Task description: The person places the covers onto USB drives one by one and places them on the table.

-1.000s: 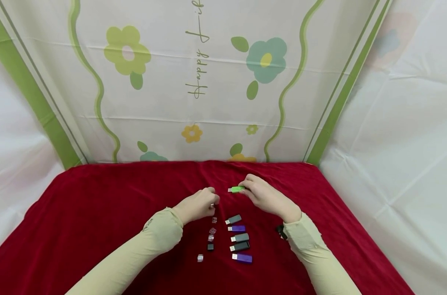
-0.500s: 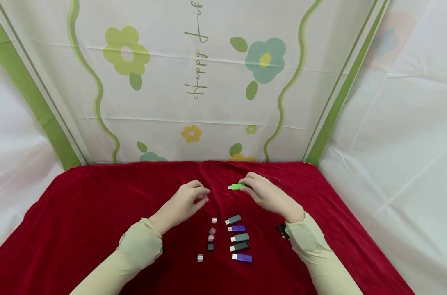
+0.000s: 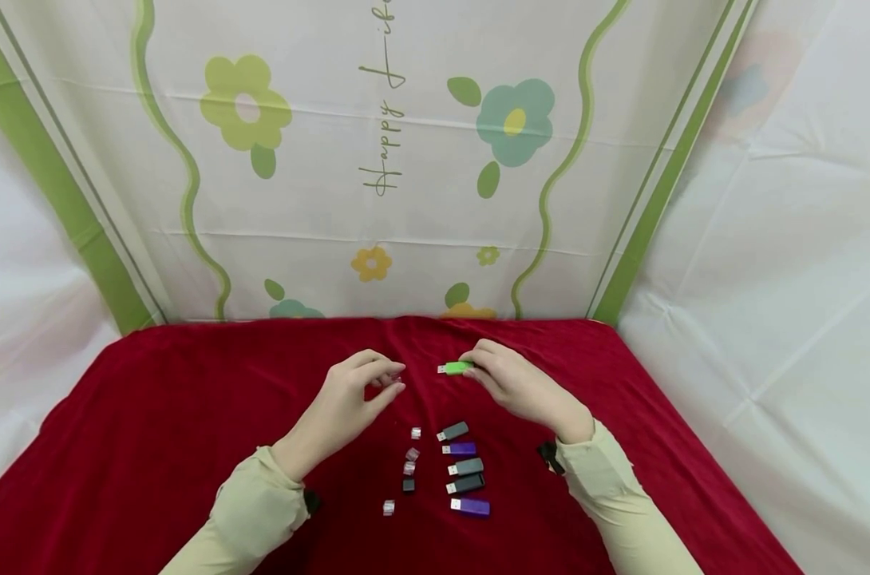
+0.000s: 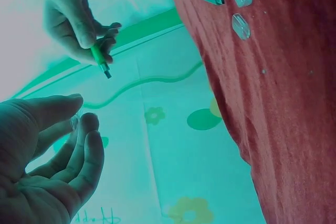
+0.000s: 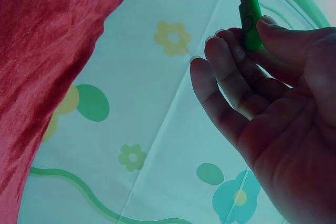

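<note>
In the head view, my right hand (image 3: 520, 387) pinches a green USB flash drive (image 3: 455, 368) between thumb and fingers. Its bare metal plug points left, towards my left hand (image 3: 345, 399). In the left wrist view, a small clear cap (image 4: 74, 122) shows between the thumb and fingertips of that hand, mostly hidden by them. A gap separates the cap from the plug. Both hands are above the red cloth (image 3: 212, 415). The right wrist view shows the green drive upright, thumb against its side, with the other fingers loosely bent below.
Nearer the body lies a column of uncapped flash drives: grey (image 3: 452, 431), purple (image 3: 460, 449), another grey one (image 3: 466, 467), black (image 3: 466, 484) and a second purple one (image 3: 471, 507). Left of them lie several clear caps (image 3: 409, 469) and a black cap (image 3: 408, 485). A flowered curtain (image 3: 435, 200) hangs behind.
My left hand has drawn back to the left, away from the drive, and its thumb and fingers show more apart. The right hand and green drive have barely shifted.
</note>
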`<state>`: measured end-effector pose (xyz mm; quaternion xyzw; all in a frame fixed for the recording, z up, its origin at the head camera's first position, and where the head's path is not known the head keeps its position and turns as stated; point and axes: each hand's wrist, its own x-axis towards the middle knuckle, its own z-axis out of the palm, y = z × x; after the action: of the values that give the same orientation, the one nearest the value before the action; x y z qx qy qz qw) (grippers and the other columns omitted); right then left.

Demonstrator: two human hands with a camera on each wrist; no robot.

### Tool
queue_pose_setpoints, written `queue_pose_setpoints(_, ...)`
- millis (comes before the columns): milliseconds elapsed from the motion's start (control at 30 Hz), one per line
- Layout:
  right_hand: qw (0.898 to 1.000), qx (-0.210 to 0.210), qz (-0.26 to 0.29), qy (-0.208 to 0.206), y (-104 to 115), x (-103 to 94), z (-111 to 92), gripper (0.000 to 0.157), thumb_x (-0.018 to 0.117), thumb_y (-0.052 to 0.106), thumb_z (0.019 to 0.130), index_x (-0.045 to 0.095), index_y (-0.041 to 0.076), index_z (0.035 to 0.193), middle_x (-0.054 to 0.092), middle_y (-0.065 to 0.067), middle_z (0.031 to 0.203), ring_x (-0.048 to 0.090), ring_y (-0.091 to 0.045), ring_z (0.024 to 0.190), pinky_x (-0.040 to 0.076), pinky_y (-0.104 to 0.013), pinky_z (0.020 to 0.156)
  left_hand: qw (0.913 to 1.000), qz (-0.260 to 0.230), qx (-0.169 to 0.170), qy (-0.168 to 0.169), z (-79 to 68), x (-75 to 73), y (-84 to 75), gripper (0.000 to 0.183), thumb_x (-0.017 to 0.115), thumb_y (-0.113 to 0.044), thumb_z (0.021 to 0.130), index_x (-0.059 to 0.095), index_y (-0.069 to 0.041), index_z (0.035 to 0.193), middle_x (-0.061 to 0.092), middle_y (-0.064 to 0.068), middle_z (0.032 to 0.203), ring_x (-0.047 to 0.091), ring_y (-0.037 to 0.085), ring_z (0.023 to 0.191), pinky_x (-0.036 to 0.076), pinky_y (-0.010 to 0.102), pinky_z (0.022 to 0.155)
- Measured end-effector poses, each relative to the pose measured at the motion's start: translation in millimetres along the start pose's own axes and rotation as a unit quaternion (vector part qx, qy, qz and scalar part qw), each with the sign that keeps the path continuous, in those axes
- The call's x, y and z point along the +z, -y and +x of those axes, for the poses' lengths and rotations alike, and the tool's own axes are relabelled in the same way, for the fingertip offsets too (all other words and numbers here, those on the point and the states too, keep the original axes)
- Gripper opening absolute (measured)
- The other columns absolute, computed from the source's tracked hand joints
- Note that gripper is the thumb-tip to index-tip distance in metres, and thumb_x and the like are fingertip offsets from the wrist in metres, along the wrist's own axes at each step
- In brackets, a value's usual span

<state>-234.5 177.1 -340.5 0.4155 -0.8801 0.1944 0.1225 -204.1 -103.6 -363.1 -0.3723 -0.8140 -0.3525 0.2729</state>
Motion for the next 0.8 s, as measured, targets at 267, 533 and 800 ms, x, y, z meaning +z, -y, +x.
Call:
queue_pose_setpoints(267,1.000,-0.004,0.028,-0.007,6,-2.9,1,0.014,0.065,0.004,0.095,0.067,0.006,0.108,0.057,0.005,0.093,0.053,-0.009,0.086,0.048,-0.027,0.079,0.9996,-0.008,0.026,-0.006,-2.6,-1.3,2.6,0.027,0.083,0.003,0.076,0.073,-0.001,0.101,0.064,0.006,0.094,0.062,0.008,0.075,0.054,0.026,0.066)
queue_pose_setpoints(533,0.999,-0.017,0.034,-0.017,10,-5.3,1,0.014,0.066,0.005,0.094,0.067,0.006,0.108,0.058,0.005,0.093,0.052,-0.008,0.084,0.048,-0.027,0.078,0.9994,-0.007,0.032,-0.012,-1.1,-3.4,-0.3,0.028,0.082,0.005,0.075,0.073,0.000,0.101,0.064,0.007,0.093,0.062,0.009,0.074,0.055,0.027,0.065)
queue_pose_setpoints(800,0.999,-0.021,0.036,-0.020,13,-6.0,0,0.017,0.066,0.005,0.094,0.067,0.007,0.111,0.057,0.007,0.095,0.052,-0.006,0.085,0.048,-0.026,0.079,0.9997,-0.001,0.024,-0.006,-1.5,-3.5,-0.2,0.028,0.082,0.003,0.077,0.071,0.001,0.102,0.064,0.006,0.095,0.062,0.010,0.075,0.055,0.027,0.067)
